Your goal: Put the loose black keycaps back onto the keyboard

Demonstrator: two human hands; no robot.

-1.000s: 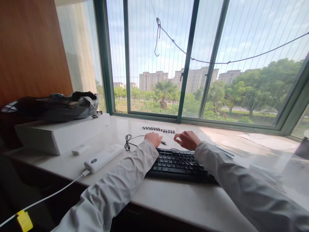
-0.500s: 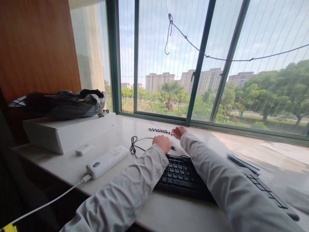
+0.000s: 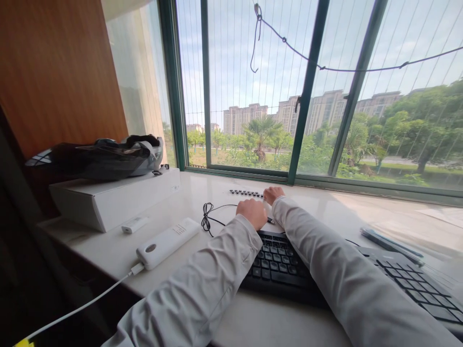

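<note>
A black keyboard (image 3: 278, 264) lies on the white sill-top desk (image 3: 195, 193) under both my forearms. My left hand (image 3: 253, 212) is curled closed at the keyboard's far left corner, beside a small dark object and the coiled black cable (image 3: 207, 220). My right hand (image 3: 272, 193) reaches across to the far end of a row of small black keycaps (image 3: 246, 193) laid out near the window; its fingers are bunched at the row, and I cannot make out what they pinch.
A white power bank (image 3: 167, 242) with a white cable lies at the left, beside a small white stick (image 3: 133, 224). A white box (image 3: 115, 198) carries a dark bag (image 3: 97, 158). Dark flat objects (image 3: 390, 239) lie at the right. The window frame (image 3: 307, 91) stands behind.
My right hand has moved from above the keyboard's far edge leftwards and further away to the keycap row. The view has swung to the left. My left hand stays by the keyboard corner.
</note>
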